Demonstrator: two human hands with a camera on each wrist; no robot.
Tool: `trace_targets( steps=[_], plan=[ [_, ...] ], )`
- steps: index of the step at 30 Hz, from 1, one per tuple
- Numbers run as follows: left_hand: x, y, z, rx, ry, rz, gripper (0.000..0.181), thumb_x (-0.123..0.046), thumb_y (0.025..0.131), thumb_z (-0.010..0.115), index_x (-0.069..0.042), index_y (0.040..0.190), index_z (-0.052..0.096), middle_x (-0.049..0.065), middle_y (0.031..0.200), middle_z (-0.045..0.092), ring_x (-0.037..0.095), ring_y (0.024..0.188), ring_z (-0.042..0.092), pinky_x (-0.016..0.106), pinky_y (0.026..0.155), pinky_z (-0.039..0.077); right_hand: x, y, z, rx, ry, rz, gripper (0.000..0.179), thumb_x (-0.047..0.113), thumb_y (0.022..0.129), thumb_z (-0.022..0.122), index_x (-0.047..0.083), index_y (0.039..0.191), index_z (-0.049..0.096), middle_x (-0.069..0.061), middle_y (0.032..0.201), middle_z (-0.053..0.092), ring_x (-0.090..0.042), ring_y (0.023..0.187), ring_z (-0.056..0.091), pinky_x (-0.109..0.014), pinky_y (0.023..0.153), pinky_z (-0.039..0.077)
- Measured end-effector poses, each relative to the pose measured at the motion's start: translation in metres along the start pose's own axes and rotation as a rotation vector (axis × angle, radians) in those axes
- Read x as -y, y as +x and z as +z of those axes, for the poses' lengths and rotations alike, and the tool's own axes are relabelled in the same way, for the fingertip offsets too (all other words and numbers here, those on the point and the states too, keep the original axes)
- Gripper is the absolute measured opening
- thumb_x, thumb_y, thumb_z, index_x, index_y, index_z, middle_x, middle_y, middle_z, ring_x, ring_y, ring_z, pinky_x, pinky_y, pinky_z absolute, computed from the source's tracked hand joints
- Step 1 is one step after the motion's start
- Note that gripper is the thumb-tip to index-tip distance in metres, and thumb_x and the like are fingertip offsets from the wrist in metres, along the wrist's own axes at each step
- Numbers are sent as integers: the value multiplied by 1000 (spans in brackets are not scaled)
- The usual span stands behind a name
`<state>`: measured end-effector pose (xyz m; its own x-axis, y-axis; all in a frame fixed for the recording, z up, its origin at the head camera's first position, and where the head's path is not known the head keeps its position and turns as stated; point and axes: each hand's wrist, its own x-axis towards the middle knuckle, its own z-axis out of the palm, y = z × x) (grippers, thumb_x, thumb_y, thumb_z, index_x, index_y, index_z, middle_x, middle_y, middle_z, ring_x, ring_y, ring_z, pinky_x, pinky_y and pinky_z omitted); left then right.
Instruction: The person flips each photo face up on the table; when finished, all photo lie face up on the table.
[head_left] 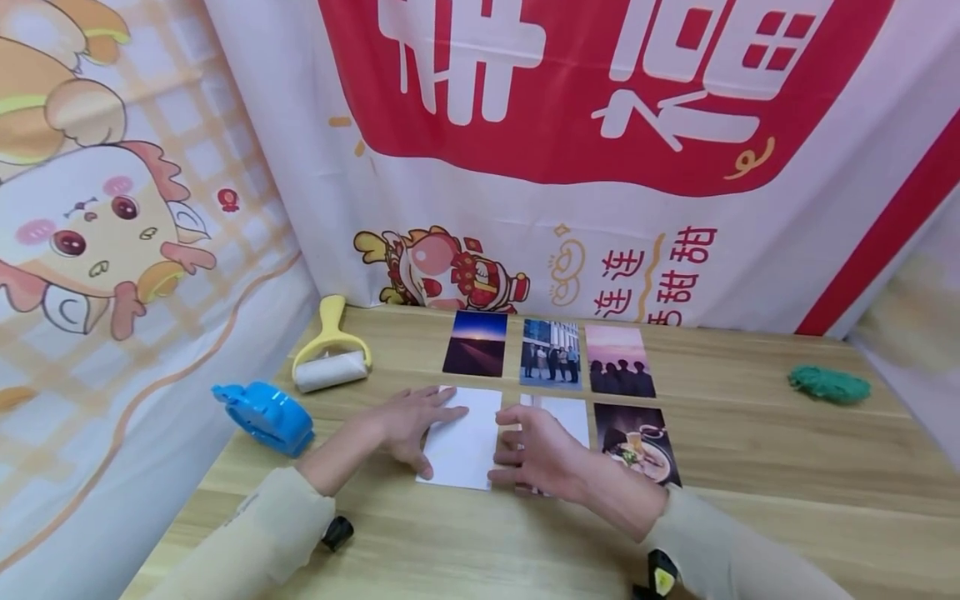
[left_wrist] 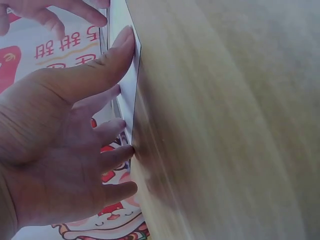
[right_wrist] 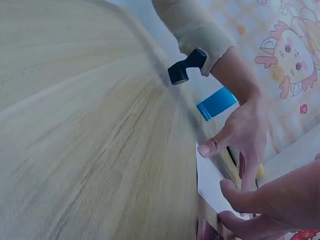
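Observation:
A blank white card (head_left: 465, 442) lies on the table in the near row, at the left of several photo cards. My left hand (head_left: 408, 425) rests on its left side with fingers spread; in the left wrist view, the thumb (left_wrist: 122, 52) presses the card's edge. Over at its right edge, my right hand (head_left: 547, 454) touches or hovers with loosely bent fingers; contact is hard to tell. That hand partly covers a pale photo card (head_left: 566, 412). Beside it lies a food photo (head_left: 637, 442). The far row holds a sunset photo (head_left: 476, 343), a group photo (head_left: 551, 362) and a silhouette photo (head_left: 621, 367).
A yellow-handled lint roller (head_left: 332, 369) and a blue plastic object (head_left: 266, 417) stand at the left. Toward the far right lies a green tangled bundle (head_left: 828, 385). Printed cloth (head_left: 300, 125) hangs behind the wooden table (head_left: 750, 467).

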<state>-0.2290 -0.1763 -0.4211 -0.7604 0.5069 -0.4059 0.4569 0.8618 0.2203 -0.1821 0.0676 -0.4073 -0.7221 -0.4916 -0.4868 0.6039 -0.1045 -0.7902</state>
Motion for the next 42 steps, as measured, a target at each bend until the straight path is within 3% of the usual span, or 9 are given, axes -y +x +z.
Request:
trace_targets(
  steps=[9, 14, 18, 22, 27, 31, 33, 38, 42],
  plan=[
    [-3, 2, 0, 2, 21, -23, 103, -40, 76, 92, -32, 162, 35, 7, 177, 18, 38, 164, 16, 65, 132, 15, 2, 3, -4, -25, 120, 6, 87, 23, 99, 45, 12, 161, -14, -41, 167, 3, -61, 154, 15, -65, 125, 35],
    [-4, 1, -2, 5, 31, -22, 105, -39, 75, 92, -31, 162, 35, 7, 176, 18, 38, 163, 17, 64, 132, 15, -1, 5, -6, -6, 98, 8, 83, 23, 101, 43, 9, 161, -12, -38, 166, 15, -49, 148, 30, -59, 127, 35],
    [-5, 0, -4, -9, 28, -11, 115, -38, 74, 93, -29, 166, 26, 9, 176, 19, 39, 163, 18, 61, 133, 16, -3, 7, -7, -18, -16, -46, 64, 22, 101, 43, 0, 154, 14, -32, 153, 38, -33, 121, 52, -41, 110, 49],
    [-9, -1, -3, -34, -31, 16, 128, -34, 74, 94, -25, 169, 9, 16, 175, 21, 39, 162, 22, 56, 134, 20, -5, 10, -8, -19, -98, -92, 50, 20, 101, 43, -2, 143, 30, -14, 125, 53, -19, 101, 56, -27, 89, 47],
    [-12, 3, -1, -67, -228, 69, 119, -40, 85, 85, -18, 169, 4, 21, 174, 17, 41, 162, 20, 57, 133, 23, -4, 13, -10, 21, -117, -117, 48, 18, 101, 42, -3, 143, 37, -3, 111, 57, -17, 97, 55, -24, 83, 46],
    [-16, 9, -4, -112, -471, 83, 108, -47, 95, 72, -7, 168, 3, 21, 176, 9, 42, 162, 15, 60, 133, 19, 0, 15, -13, 44, -120, -128, 57, 17, 99, 44, -2, 153, 36, -3, 113, 58, -16, 98, 54, -24, 82, 45],
    [-19, 13, -8, -139, -610, 42, 104, -47, 99, 68, -5, 167, 2, 20, 176, 7, 42, 163, 14, 60, 133, 18, 2, 15, -13, 51, -121, -131, 61, 17, 99, 44, 0, 157, 33, -3, 117, 56, -16, 100, 54, -24, 83, 45],
    [-28, 16, -15, -208, -980, -144, 100, -36, 99, 71, -13, 169, 3, 29, 172, 14, 50, 156, 28, 65, 120, 41, 7, 15, -9, 93, -110, -142, 63, 16, 101, 44, 2, 160, 30, -4, 121, 54, -16, 102, 55, -26, 90, 47],
    [-30, 17, -18, -220, -1194, -220, 94, -25, 99, 70, -18, 169, 7, 33, 171, 12, 55, 152, 31, 68, 105, 52, 10, 16, -3, 137, -105, -147, 59, 18, 103, 41, 4, 160, 31, -7, 127, 53, -18, 106, 54, -27, 92, 48]
  ],
)
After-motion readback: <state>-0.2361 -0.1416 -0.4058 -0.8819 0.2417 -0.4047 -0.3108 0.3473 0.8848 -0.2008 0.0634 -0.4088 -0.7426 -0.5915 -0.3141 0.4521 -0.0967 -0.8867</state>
